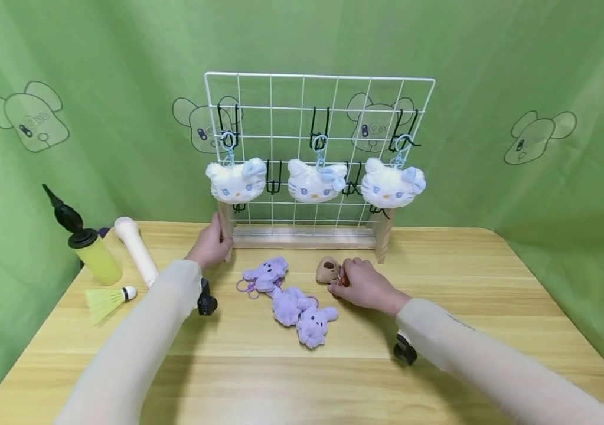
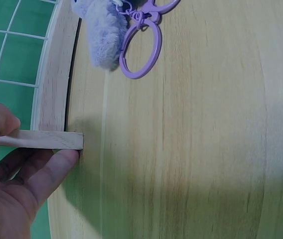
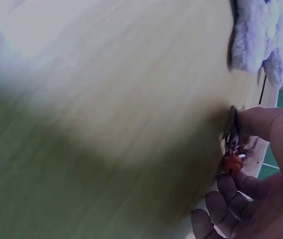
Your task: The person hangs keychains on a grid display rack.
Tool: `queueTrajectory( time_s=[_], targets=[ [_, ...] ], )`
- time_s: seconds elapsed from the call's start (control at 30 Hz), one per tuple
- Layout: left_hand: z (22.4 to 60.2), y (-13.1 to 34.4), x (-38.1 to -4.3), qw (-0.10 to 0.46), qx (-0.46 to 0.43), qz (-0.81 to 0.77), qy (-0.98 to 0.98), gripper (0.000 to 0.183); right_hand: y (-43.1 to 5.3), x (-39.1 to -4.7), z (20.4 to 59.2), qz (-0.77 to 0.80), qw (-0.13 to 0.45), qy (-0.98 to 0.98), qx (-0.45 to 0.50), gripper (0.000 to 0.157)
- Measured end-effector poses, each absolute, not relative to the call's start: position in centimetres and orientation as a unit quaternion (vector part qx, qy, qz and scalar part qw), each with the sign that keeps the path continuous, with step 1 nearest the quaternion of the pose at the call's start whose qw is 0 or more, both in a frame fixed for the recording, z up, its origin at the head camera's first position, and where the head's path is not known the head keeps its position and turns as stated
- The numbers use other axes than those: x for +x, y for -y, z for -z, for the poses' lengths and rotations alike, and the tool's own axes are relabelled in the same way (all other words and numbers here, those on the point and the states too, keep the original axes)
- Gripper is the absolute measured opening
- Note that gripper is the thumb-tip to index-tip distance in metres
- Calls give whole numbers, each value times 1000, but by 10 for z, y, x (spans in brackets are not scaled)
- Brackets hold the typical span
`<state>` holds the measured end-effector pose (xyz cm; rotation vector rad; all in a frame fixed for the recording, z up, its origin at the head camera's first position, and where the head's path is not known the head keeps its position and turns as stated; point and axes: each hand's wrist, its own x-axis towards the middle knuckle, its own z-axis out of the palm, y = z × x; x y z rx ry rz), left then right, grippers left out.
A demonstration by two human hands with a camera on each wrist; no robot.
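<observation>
My left hand (image 1: 208, 243) grips the left wooden foot (image 2: 47, 140) of a white wire grid rack (image 1: 320, 76), thumb on one side and fingers on the other. Near the rack's right foot, my right hand (image 1: 365, 284) pinches the metal ring end of a small brown plush keychain (image 1: 327, 270); a red bell (image 3: 233, 164) hangs there between thumb and fingers. The brown plush lies low at the table, partly hidden in the right wrist view. Between the hands lie several purple plush keychains (image 1: 312, 326) with purple rings (image 2: 140, 50).
Three white cat-head plush keychains (image 1: 235, 182) hang from black hooks (image 1: 274, 177) on the grid. At the left are a yellow pump bottle (image 1: 98, 260), a white microphone-like stick (image 1: 137, 251) and a yellow shuttlecock (image 1: 105, 302). A green curtain (image 1: 493, 71) stands behind the table.
</observation>
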<state>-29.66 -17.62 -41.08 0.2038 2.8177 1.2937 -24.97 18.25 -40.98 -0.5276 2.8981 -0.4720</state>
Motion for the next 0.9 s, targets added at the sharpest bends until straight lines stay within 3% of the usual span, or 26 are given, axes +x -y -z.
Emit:
queueTrajectory(
  time_s=[0.9],
  targets=[
    [412,176,-299,14,64,-423,-904,72,-213,-251,410,402,141,-878,-218,11]
  ],
)
